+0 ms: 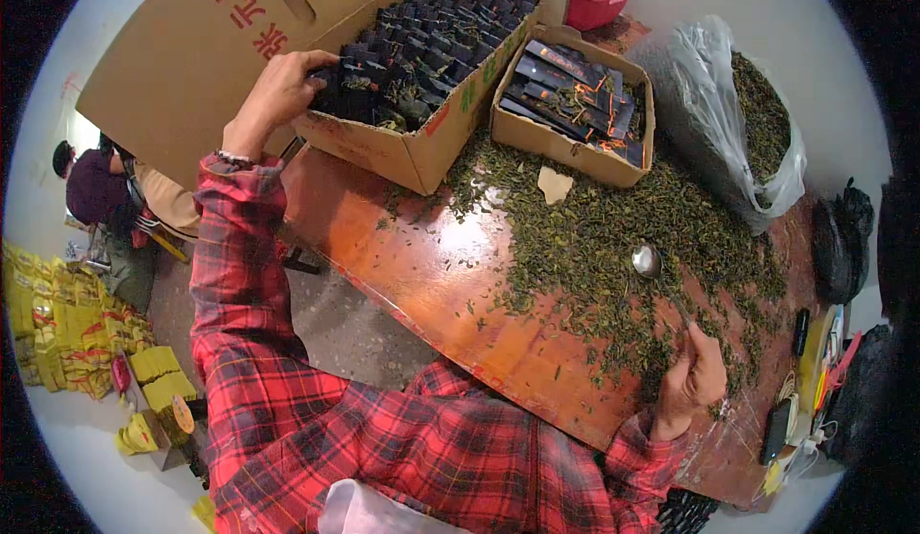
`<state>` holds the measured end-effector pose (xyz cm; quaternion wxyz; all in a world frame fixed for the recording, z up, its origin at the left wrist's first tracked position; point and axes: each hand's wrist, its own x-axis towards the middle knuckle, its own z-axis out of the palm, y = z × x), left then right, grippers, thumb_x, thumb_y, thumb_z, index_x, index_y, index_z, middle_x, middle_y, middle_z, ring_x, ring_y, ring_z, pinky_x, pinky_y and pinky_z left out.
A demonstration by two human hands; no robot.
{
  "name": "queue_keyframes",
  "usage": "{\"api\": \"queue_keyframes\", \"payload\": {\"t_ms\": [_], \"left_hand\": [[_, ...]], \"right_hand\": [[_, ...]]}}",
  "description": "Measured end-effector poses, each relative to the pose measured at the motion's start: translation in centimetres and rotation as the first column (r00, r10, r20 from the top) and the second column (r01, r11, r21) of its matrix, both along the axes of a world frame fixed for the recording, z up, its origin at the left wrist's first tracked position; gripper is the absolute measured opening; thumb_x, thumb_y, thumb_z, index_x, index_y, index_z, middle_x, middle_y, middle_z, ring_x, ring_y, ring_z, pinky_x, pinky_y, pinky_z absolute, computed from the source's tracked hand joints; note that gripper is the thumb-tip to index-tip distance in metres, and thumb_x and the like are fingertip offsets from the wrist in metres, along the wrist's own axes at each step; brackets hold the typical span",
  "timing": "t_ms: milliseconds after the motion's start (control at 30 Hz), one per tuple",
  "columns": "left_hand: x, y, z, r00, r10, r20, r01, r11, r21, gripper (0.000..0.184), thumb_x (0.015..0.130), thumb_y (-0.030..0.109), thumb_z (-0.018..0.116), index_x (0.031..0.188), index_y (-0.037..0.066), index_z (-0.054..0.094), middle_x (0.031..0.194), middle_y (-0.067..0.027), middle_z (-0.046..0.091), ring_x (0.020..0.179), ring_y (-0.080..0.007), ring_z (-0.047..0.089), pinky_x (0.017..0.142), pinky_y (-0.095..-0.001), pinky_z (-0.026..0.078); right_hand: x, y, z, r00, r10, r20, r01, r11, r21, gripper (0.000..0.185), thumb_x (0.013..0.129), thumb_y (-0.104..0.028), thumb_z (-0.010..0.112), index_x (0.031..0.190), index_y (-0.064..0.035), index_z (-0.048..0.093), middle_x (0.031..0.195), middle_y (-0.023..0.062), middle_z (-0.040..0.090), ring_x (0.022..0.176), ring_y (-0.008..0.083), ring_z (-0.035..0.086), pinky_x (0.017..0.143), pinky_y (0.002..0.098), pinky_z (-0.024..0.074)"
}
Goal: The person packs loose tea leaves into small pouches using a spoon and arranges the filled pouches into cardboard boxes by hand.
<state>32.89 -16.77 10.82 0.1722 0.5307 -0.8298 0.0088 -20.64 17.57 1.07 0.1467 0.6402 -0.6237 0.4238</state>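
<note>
Black pouches [436,45] stand in packed rows in the big carton [369,151], upper left of the table [383,247]; L hand [287,82] is at the carton's near-left corner, fingers bent over the pouches there, can't tell if pinching one. R hand [695,371], lower right, has the spoon [647,262] handle pinched btwn thumb & fingers, bowl pointing away from the person, over loose dried leaves [594,237]. Small carton [575,156], just right of the big one, holds more dark pouches w/ orange marks, lying flatter, some leaf bits on top. Torn cardboard scrap [554,184] sits on leaves nr small carton. Clear plastic bag [714,122] of leaves, upper R, open.
</note>
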Motion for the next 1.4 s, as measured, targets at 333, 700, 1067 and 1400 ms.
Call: {"api": "queue_keyframes", "payload": {"t_ms": [333, 700, 1067, 1400], "left_hand": [[-1.7, 2.1, 1.8, 0.992, 0.081, -0.092, -0.08, 0.997, 0.011, 0.038, 0.088, 0.005, 0.075, 0.126, 0.004, 0.073, 0.113, -0.0224, 0.076, 0.109, -0.0412, 0.072, 0.095, -0.0464, 0.056], [-4.2, 1.8, 0.5, 0.999, 0.0, 0.047, 0.0, 1.0, 0.003, 0.039, 0.078, 0.013, 0.085, 0.114, 0.003, 0.075, 0.09, -0.0171, 0.075, 0.089, -0.0379, 0.073, 0.081, -0.0467, 0.056], [-4.2, 1.6, 1.2, 0.998, -0.029, -0.061, 0.033, 0.997, 0.064, 0.04, 0.079, 0.011, 0.085, 0.116, 0.001, 0.073, 0.087, -0.0159, 0.073, 0.085, -0.0325, 0.073, 0.077, -0.043, 0.056], [-13.6, 6.1, 6.2, 0.971, -0.216, -0.101, 0.213, 0.976, -0.043, 0.036, 0.086, 0.007, 0.077, 0.12, 0.0, 0.07, 0.092, -0.0185, 0.075, 0.085, -0.0318, 0.075, 0.079, -0.0398, 0.057]], "right_hand": [[0.3, -0.3, 0.3, 0.999, 0.014, -0.029, -0.015, 1.0, -0.023, 0.018, 0.093, 0.01, 0.069, 0.105, -0.001, 0.076, 0.076, 0.0109, 0.066, 0.063, 0.0203, 0.063, 0.059, 0.0301, 0.0489], [0.3, -0.4, 0.1, 0.999, 0.049, -0.012, -0.05, 0.998, -0.038, 0.019, 0.092, 0.011, 0.069, 0.106, 0.0004, 0.076, 0.077, 0.0116, 0.068, 0.063, 0.0203, 0.064, 0.059, 0.0309, 0.0493], [0.3, -0.2, 0.4, 0.998, 0.058, 0.007, -0.057, 0.997, -0.06, 0.018, 0.09, 0.011, 0.072, 0.104, 0.0017, 0.075, 0.079, 0.0146, 0.068, 0.068, 0.0262, 0.067, 0.062, 0.0326, 0.0511], [0.3, 0.0, 0.3, 0.997, 0.059, 0.042, -0.055, 0.994, -0.095, 0.015, 0.088, 0.01, 0.075, 0.1, 0.0024, 0.076, 0.083, 0.0158, 0.074, 0.071, 0.0286, 0.072, 0.065, 0.0332, 0.0556]]}}
